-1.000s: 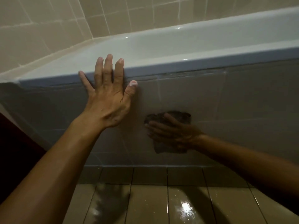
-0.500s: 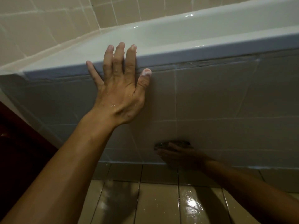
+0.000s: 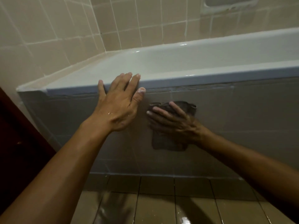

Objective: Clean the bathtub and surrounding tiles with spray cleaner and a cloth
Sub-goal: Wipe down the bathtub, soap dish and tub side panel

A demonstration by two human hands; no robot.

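Note:
A white bathtub (image 3: pixel 202 75) runs across the view, its front faced with grey tiles (image 3: pixel 242 110). My left hand (image 3: pixel 119 104) lies flat against the tub's front, fingers straight and reaching over the rim. My right hand (image 3: pixel 173 122) presses a dark cloth (image 3: pixel 168 143) flat against the tiled front, just below the rim and right of my left hand. Its fingers are spread and straight over the cloth. No spray cleaner is in view.
Beige wall tiles (image 3: pixel 64 29) rise behind and left of the tub, with a recessed soap dish (image 3: pixel 226 5) at the top right. Wet, glossy floor tiles (image 3: pixel 155 204) lie below. A dark wooden door or frame (image 3: pixel 19 135) stands at the left.
My right hand has carried the cloth from the bottom of the tiled front back up to just under the rim. My left hand stays on the rim.

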